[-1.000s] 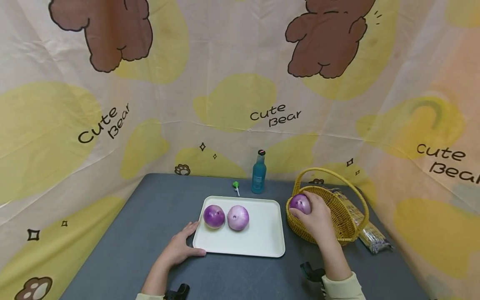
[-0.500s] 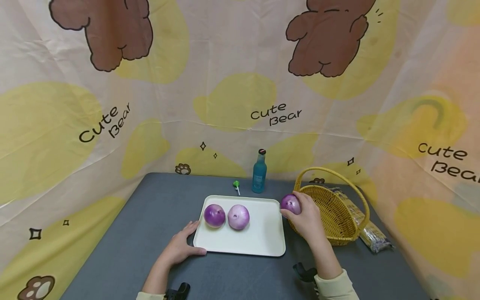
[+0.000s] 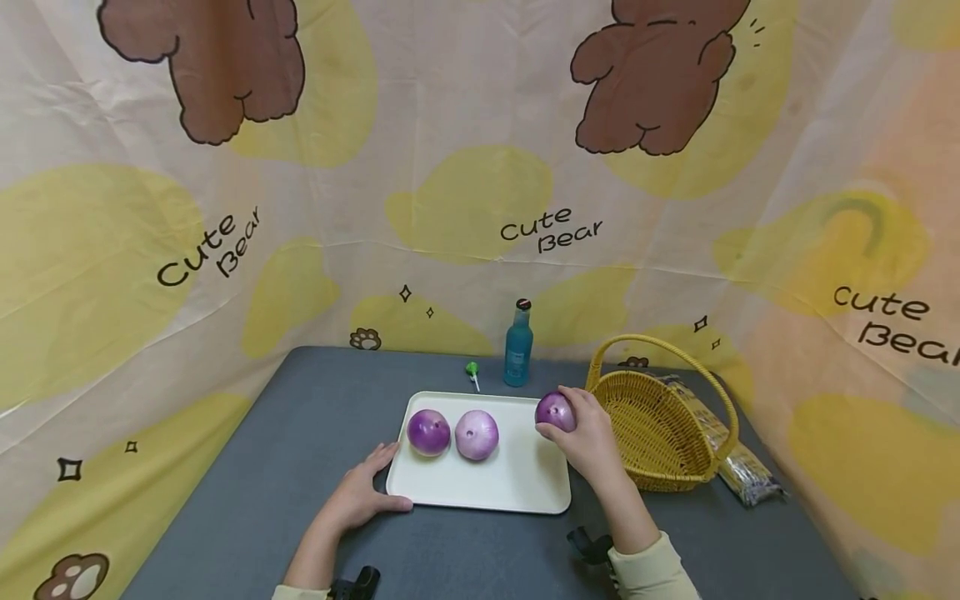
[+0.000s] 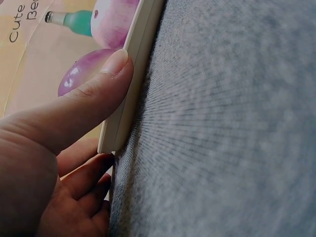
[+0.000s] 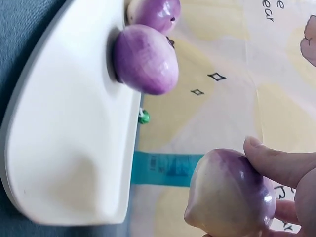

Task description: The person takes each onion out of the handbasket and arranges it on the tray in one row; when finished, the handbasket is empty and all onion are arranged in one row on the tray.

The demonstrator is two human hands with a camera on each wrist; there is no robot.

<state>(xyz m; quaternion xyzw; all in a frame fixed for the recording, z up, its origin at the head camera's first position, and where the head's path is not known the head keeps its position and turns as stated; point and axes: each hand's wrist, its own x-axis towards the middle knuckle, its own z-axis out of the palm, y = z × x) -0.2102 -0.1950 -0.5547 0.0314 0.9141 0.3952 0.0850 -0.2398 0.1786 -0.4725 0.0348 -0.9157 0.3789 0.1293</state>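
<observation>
My right hand (image 3: 592,437) holds a purple onion (image 3: 553,412) between thumb and fingers, above the right end of a white tray (image 3: 517,487). Seen from the right wrist, this onion (image 5: 224,197) has a pale, pointed end, and the tray (image 5: 54,148) lies beside and below it. Two more onions rest on the tray's left half: a darker one (image 3: 428,432) and a paler one (image 3: 477,435). My left hand (image 3: 358,496) grips the tray's near left corner; in the left wrist view its thumb (image 4: 106,81) lies against the rim and the fingers go round the end.
To the right stands a yellow wicker basket (image 3: 660,467) with a tall handle, and a shiny package (image 3: 750,479) lies behind it. Beyond the tray are a blue bottle (image 3: 517,354) and a green lollipop (image 3: 472,371). A printed cloth hangs behind the grey table (image 3: 247,508).
My right hand has carried the onion leftward from over the basket's rim to above the tray's right end. The left hand and the two onions on the tray have stayed put.
</observation>
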